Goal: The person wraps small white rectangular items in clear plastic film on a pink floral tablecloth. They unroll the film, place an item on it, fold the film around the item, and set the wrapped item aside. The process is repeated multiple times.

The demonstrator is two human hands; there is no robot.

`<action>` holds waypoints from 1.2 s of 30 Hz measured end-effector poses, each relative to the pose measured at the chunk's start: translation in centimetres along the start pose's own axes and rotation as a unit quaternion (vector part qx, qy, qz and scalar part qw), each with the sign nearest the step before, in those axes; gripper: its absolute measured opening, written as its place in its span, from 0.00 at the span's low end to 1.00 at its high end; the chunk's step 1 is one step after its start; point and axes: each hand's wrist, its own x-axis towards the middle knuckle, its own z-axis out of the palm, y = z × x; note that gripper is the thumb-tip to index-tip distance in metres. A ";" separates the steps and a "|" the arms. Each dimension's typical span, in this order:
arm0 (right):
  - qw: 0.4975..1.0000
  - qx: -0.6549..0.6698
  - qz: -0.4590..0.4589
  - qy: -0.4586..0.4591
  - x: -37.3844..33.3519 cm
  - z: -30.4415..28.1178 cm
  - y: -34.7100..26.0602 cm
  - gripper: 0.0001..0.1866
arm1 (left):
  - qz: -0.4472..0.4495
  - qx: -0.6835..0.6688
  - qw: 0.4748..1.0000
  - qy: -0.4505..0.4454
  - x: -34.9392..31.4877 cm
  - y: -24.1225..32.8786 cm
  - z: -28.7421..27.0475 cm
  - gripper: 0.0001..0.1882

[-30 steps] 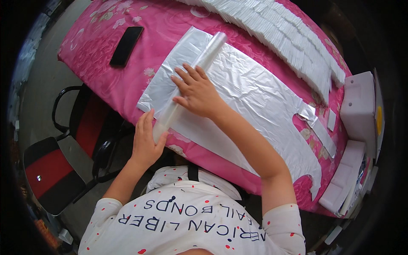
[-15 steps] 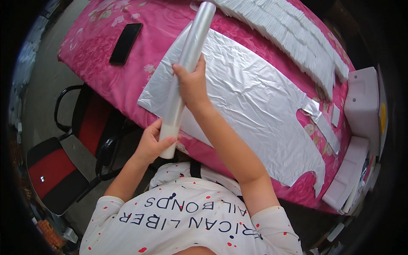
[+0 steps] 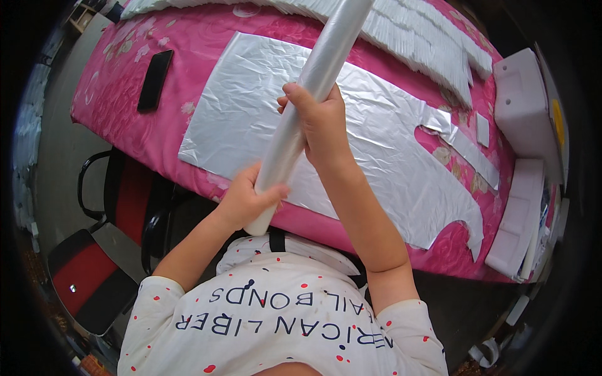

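Both hands are closed around a long roll of translucent plastic film, held at a slant with its far end up and to the right. My left hand grips it near the lower end, with a little of that end sticking out below. Further up, my right hand wraps round the middle, thumb on top. Under the roll, a wrinkled silver-coloured plastic bag lies flat on the table, with cut-out curves and a strap-like strip at its right end. The roll hides part of the bag.
A pink flowered cloth covers the table. On it lie a black phone at left and rows of stacked white packets along the back. White plastic bins stand at the right. A red and black chair is at lower left.
The roll and both hands have moved to the right, and the roll leans further right. My left hand has slid up from the roll's lower end. The whole view has shifted a little.
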 end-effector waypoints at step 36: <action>0.956 -0.235 -0.010 0.178 -1.7 -18.6 -2.8 0.15 | -0.255 0.006 0.958 -0.134 -3.4 -6.2 -3.8 0.23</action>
